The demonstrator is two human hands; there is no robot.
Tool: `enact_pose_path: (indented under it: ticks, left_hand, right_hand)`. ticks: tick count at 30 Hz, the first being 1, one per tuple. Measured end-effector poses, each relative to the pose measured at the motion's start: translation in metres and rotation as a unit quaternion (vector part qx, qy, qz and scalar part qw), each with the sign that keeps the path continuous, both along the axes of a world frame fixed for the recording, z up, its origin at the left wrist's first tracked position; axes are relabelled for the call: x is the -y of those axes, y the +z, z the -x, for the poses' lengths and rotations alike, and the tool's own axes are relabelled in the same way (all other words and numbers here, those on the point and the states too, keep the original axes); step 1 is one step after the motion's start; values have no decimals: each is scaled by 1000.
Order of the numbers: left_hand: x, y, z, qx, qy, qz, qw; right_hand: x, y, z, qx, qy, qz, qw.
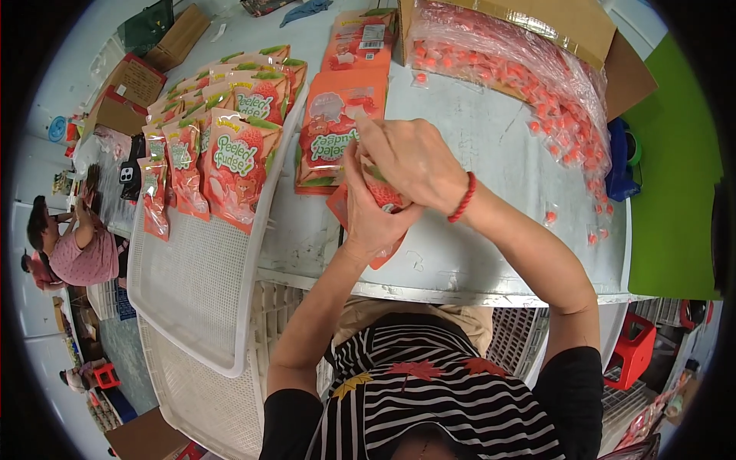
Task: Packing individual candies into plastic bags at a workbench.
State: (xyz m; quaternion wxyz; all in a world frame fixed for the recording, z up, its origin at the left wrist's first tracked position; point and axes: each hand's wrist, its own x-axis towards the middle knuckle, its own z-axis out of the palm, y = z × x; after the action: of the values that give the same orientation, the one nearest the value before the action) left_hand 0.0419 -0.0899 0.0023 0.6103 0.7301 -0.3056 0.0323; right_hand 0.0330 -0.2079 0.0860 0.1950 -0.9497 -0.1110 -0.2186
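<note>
A red and pink candy pouch (389, 201) stands at the table's front edge, largely covered by my hands. My left hand (372, 215) is closed around its side, with orange parts showing beside and below the fingers. Over its top bends my right hand (418, 165), wearing a red beaded bracelet. Its fingers are pressed together at the pouch's upper end, and whatever the fingertips pinch is hidden. Just behind my hands lies a stack of flat printed pouches (337, 115).
To the left, a white mesh tray (192, 284) bears several filled pouches (238, 165). A cardboard box (521, 31) lined with clear plastic spills small wrapped red candies (571, 126) at the back right. Loose candies lie nearby. Another person (80, 249) sits at far left.
</note>
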Motion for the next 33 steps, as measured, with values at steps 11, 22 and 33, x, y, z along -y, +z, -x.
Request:
enact_pose_path:
  ticks: [11, 22, 33]
  left_hand:
    - [-86, 56, 17, -208, 113, 107, 966]
    - [-139, 19, 21, 154, 196, -165, 954]
    - [-48, 3, 39, 45, 83, 24, 995]
  right_hand:
    - [61, -123, 150, -15, -290, -155, 944]
    - [-35, -148, 92, -6, -127, -32, 991]
    - [8, -105, 49, 52, -224, -322, 918]
